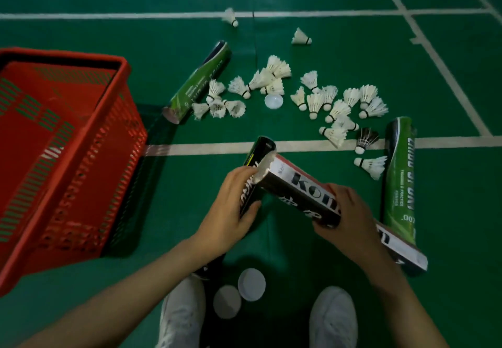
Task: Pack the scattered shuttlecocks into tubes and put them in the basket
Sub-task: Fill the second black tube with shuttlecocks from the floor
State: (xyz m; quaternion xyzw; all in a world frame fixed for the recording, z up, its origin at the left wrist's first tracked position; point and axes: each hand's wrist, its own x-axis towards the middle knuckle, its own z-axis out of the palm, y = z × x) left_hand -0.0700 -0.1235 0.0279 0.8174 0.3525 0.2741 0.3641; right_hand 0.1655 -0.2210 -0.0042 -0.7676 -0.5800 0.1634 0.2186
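Still nothing in the basket, a tube in each hand

Nearest the action, the right hand (349, 213) has its fingers wrapped around the black-and-white tube (300, 190), whose long axis slants up and leftward, open mouth toward the left hand (231, 211). That hand's fingers curl around a second, darker tube (254, 173), standing steeply beside the mouth. The scattered shuttlecocks (320, 100) lie on the floor beyond both hands, well apart from them, slightly closer to the right. Two green tubes (199, 81) rest among them. The red basket (68, 141) sits to the left, holding no tubes that I can see.
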